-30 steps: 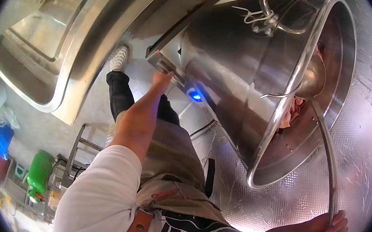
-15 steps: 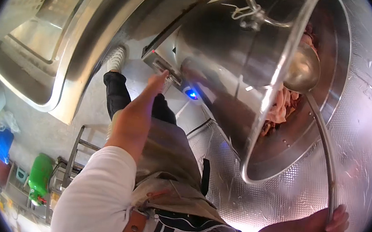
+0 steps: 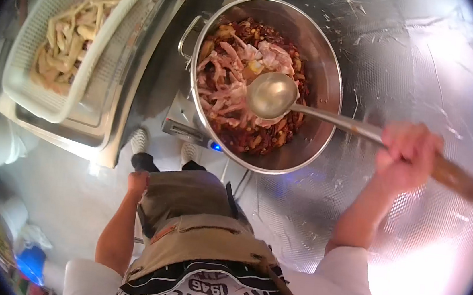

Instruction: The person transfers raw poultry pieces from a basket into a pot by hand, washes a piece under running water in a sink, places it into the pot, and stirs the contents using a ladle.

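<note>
My right hand (image 3: 405, 156) is wrapped round the wooden-ended handle of a long metal ladle (image 3: 343, 122). The ladle's bowl (image 3: 272, 95) hangs over the large steel pot (image 3: 327, 82). Inside the pot, pale pink pieces of raw meat (image 3: 227, 69) lie on a dark red mix (image 3: 257, 141) that looks like chillies and spices. Beside the left edge of my brown apron (image 3: 185, 199), my left hand (image 3: 137, 182) hangs low; its fingers are too small and hidden to make out.
A white perforated basket (image 3: 22, 76) of chicken feet (image 3: 75, 33) stands on a metal sink edge (image 3: 116, 115) at the left. Under the pot's left side is a cooker's control panel (image 3: 183, 132) with a blue light. Shiny foil-like sheeting (image 3: 428, 75) covers the right side.
My left hand has left the cooker's control panel and dropped to my side. My right hand has risen with the ladle. The view now looks down into the pot.
</note>
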`<state>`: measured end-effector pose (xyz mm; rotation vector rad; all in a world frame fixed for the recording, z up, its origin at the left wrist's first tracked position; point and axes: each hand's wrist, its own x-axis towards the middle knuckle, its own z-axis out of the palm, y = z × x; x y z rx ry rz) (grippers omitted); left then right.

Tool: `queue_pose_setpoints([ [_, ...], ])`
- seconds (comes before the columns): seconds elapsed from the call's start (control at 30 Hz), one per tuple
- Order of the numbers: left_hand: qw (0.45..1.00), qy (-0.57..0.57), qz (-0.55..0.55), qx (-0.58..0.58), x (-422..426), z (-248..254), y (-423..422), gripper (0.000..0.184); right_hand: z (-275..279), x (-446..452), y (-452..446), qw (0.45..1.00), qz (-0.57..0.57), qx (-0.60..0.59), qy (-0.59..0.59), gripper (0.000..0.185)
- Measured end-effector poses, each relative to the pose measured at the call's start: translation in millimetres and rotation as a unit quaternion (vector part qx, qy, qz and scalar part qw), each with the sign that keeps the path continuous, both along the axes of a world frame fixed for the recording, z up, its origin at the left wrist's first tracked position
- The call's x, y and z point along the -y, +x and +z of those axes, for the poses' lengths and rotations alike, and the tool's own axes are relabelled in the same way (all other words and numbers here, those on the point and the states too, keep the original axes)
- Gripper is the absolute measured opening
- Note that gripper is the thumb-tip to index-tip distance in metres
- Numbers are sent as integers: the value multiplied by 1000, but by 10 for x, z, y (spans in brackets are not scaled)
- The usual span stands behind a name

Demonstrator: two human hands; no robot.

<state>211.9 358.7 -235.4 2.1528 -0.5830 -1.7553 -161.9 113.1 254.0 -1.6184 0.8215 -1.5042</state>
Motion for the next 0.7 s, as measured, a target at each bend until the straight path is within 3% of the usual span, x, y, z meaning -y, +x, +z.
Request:
queue_pose_setpoints([
  [0.1,1000,17,22,8,-106,309,330,19,-269,35,93,998,-60,31,21,13],
  [0.23,987,57,141,-53,-350,213,760,14,-610,-57,128,996,-73,43,2,19],
  [0.27,979,66,174,-79,-302,387,781,13,-662,-85,125,997,-69,36,-3,20],
  [0.3,982,83,166,-18,-252,549,755,11,-711,-110,118,997,-73,32,-2,21],
  [0.5,980,88,178,25,-230,710,901,11,-991,-225,41,996,-84,-6,-11,21],
  [0.7,977,59,204,-8,-282,849,811,12,-1195,-283,14,993,-116,-37,0,18],
])
